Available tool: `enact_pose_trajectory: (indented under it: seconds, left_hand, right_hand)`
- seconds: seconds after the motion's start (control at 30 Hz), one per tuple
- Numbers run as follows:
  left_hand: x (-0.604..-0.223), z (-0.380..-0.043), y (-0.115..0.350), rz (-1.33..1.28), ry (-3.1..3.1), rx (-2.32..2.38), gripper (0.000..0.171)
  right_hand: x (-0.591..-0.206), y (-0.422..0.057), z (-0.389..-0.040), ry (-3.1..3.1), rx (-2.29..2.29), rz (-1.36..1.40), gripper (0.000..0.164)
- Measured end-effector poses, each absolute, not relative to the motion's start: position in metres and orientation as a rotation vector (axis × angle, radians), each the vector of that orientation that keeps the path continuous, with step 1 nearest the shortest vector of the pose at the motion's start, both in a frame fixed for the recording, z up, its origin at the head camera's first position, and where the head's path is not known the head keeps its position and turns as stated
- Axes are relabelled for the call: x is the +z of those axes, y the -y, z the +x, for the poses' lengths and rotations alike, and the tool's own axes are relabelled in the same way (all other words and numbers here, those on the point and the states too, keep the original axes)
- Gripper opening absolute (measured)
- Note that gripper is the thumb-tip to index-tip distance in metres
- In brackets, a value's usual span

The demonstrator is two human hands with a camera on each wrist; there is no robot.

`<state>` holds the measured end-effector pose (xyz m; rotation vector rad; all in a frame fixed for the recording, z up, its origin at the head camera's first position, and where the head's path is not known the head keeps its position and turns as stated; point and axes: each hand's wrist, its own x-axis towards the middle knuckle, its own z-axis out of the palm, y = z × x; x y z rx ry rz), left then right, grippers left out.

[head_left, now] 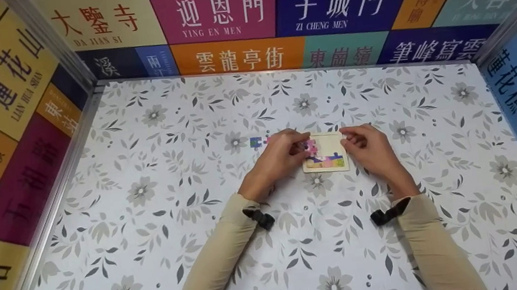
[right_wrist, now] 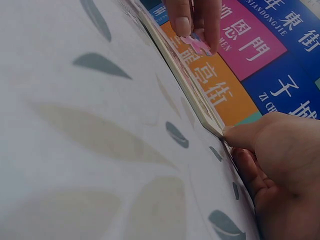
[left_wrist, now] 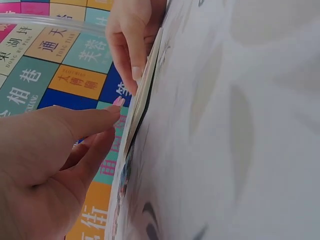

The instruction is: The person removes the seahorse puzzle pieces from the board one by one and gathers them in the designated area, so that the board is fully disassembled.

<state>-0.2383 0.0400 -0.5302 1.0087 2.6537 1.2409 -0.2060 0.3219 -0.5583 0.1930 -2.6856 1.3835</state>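
A small square puzzle tray (head_left: 329, 142) with a pale rim lies on the table, and joined jigsaw pieces (head_left: 334, 161) line its lower part. Over its left side, my left hand (head_left: 276, 156) pinches a pink jigsaw piece (head_left: 310, 147) between thumb and fingers. That piece (right_wrist: 199, 45) is tilted above the tray in the right wrist view. My right hand (head_left: 369, 148) holds the tray's right edge, thumb and forefinger at the rim and the other fingers curled. In the left wrist view the tray (left_wrist: 145, 95) appears nearly edge-on.
A loose blue jigsaw piece (head_left: 256, 142) lies left of the tray, with a pink one (head_left: 266, 140) partly hidden behind my left hand. The table (head_left: 206, 274) has a grey floral cover. Panels (head_left: 214, 12) with coloured lettering stand along its back and both sides.
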Motion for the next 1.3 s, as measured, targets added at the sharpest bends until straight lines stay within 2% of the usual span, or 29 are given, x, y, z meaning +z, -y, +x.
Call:
enact_pose_trajectory:
  seconds: [0.47, 1.03, 1.3]
  left_hand:
    - [-0.530, -0.238, -0.007, 1.019, -2.641, 1.248, 0.044]
    - [-0.533, -0.236, 0.031, 0.849, -2.695, 1.224, 0.044]
    - [-0.534, -0.236, 0.037, 0.803, -2.684, 1.173, 0.028]
  right_hand:
    - [-0.559, -0.322, -0.206, 2.689, 1.360, 0.184, 0.031]
    - [-0.556, -0.322, -0.205, 2.710, 1.362, 0.171, 0.032]
    - [-0.558, -0.322, -0.206, 2.730, 1.330, 0.161, 0.033]
